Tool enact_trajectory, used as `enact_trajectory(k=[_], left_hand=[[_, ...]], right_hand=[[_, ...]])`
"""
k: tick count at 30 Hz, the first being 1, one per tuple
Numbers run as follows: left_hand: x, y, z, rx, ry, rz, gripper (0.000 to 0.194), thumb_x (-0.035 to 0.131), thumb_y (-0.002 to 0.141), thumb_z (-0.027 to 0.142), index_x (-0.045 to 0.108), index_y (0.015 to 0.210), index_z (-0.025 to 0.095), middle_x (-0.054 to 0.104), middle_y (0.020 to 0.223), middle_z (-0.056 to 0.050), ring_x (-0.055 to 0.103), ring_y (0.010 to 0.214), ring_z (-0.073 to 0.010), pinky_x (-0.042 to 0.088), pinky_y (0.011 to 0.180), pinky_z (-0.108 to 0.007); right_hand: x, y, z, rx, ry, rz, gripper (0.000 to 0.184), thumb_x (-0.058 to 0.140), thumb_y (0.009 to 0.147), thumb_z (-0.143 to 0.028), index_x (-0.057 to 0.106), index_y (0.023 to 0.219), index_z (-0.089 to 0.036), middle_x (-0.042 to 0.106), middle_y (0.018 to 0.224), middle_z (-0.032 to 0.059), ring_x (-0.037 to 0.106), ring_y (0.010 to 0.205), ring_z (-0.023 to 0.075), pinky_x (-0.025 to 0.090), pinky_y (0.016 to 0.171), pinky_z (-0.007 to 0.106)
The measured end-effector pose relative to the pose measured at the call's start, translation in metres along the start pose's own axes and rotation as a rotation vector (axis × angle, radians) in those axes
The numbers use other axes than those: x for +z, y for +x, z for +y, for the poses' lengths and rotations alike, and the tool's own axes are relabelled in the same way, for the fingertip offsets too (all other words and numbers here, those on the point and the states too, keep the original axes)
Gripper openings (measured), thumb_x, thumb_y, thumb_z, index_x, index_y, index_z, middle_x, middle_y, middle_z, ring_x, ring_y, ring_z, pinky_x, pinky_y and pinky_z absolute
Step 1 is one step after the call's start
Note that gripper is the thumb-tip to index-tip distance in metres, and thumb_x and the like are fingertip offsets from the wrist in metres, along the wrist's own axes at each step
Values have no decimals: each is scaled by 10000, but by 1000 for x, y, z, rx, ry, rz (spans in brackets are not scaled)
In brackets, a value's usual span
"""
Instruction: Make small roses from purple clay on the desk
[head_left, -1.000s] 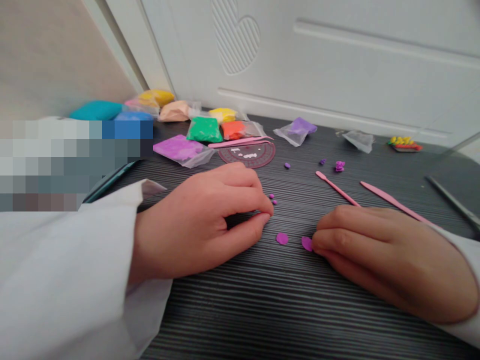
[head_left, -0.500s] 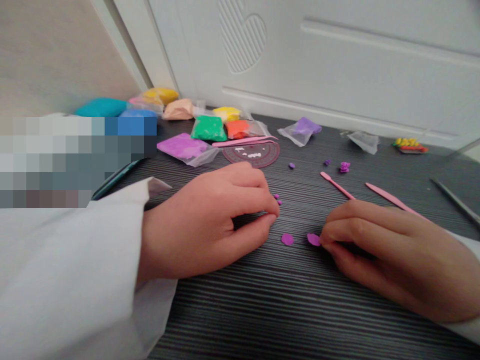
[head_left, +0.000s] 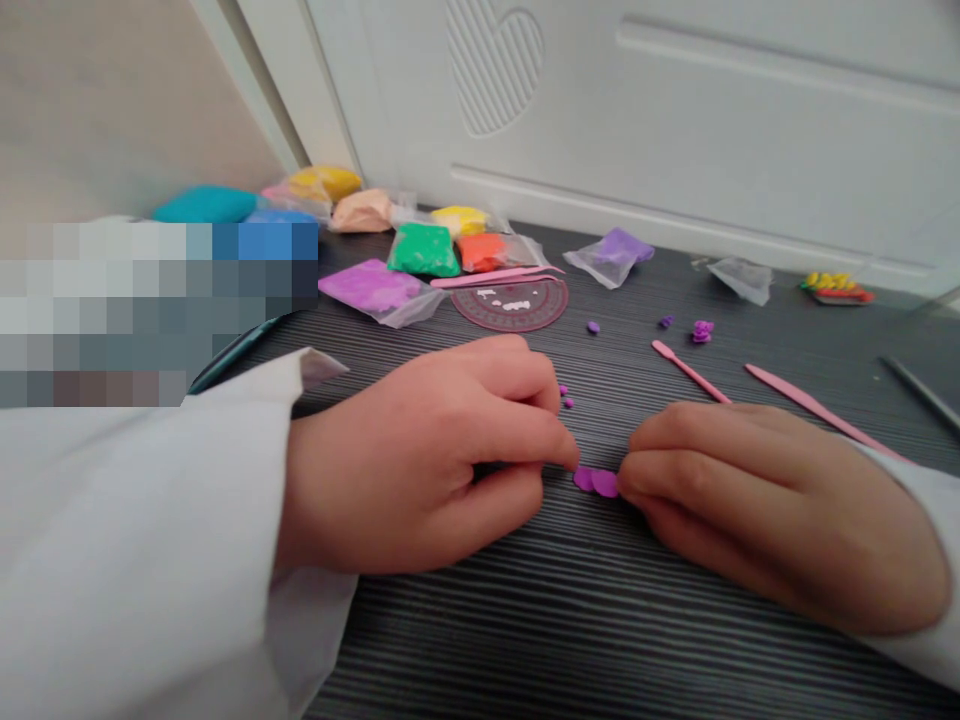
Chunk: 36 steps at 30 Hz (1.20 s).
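My right hand [head_left: 772,515] pinches the right edge of a flat purple clay disc [head_left: 605,484] between thumb and fingertips. That disc overlaps a second purple clay disc [head_left: 582,479] lying on the dark tabletop. The index fingertip of my left hand [head_left: 435,450] reaches the upper left edge of the second disc. My left thumb is apart from the index finger, with nothing visible between them. Tiny purple clay balls [head_left: 566,402] lie just beyond my left fingers. Farther back are a small violet clay lump [head_left: 593,327] and a folded purple clay piece [head_left: 702,331].
Bags of coloured clay, including a green one [head_left: 424,250] and a purple one [head_left: 371,287], lie at the back left. A dark round mat [head_left: 510,318] holds white scraps. Pink modelling tools [head_left: 810,400] lie beyond my right hand. A white panel [head_left: 675,130] stands behind.
My right hand has moved left with its clay disc, which now overlaps the other disc. My left index finger has stretched right to that other disc, parting from the thumb.
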<state>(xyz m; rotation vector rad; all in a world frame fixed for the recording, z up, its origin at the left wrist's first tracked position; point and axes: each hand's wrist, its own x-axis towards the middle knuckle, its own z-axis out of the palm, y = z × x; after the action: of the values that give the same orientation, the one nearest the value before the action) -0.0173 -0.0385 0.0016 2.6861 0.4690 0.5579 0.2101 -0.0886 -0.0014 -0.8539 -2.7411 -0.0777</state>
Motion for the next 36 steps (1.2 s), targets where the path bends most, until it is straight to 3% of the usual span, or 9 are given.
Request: enact_trajectory(k=[8, 13, 19, 24, 31, 36], left_hand=[[2, 2, -1, -38, -16, -7, 207, 485, 814, 119, 682, 870, 148, 559, 827, -25, 500, 791, -112, 391, 740, -215], [3, 5, 5, -184, -150, 41, 126, 567, 792, 185, 680, 847, 193, 576, 819, 15, 524, 797, -85, 413, 734, -182], [3, 5, 17, -317, -282, 21, 91, 603, 764, 255, 690, 791, 256, 591, 804, 61, 550, 801, -73, 444, 720, -157], [2, 7, 19, -360, -346, -2, 71, 640, 737, 288, 697, 778, 279, 590, 792, 78, 555, 784, -61, 438, 730, -139], [0, 8, 16, -307, -348, -19, 79, 632, 742, 203, 701, 736, 241, 585, 729, 68, 550, 757, -61, 425, 720, -154], [0, 7, 15, -306, -400, 40, 99, 611, 751, 161, 696, 758, 210, 617, 747, 46, 561, 769, -76, 439, 732, -184]], right_hand=[[-1, 2, 4, -35, 13, 53, 180, 348, 936, -177, 524, 966, -196, 606, 897, -26, 527, 763, 106, 401, 679, 259], [0, 2, -3, -47, 2, 194, 301, 222, 967, -172, 518, 929, -205, 650, 816, -46, 575, 757, 108, 402, 742, 307], [0, 0, -15, -95, 18, 380, 156, 459, 858, -146, 606, 867, -197, 683, 825, -46, 599, 807, 146, 438, 860, 350], [0, -1, -19, -97, -32, 409, 140, 530, 807, -123, 621, 856, -216, 684, 826, -59, 607, 766, 137, 459, 820, 358], [-2, 0, -14, -157, -42, 399, 147, 493, 830, -141, 615, 877, -208, 673, 846, -15, 596, 732, 164, 480, 720, 401], [-11, 3, -15, 99, 122, 340, 158, 573, 792, -151, 540, 943, -186, 607, 865, 19, 564, 782, 140, 485, 737, 322]])
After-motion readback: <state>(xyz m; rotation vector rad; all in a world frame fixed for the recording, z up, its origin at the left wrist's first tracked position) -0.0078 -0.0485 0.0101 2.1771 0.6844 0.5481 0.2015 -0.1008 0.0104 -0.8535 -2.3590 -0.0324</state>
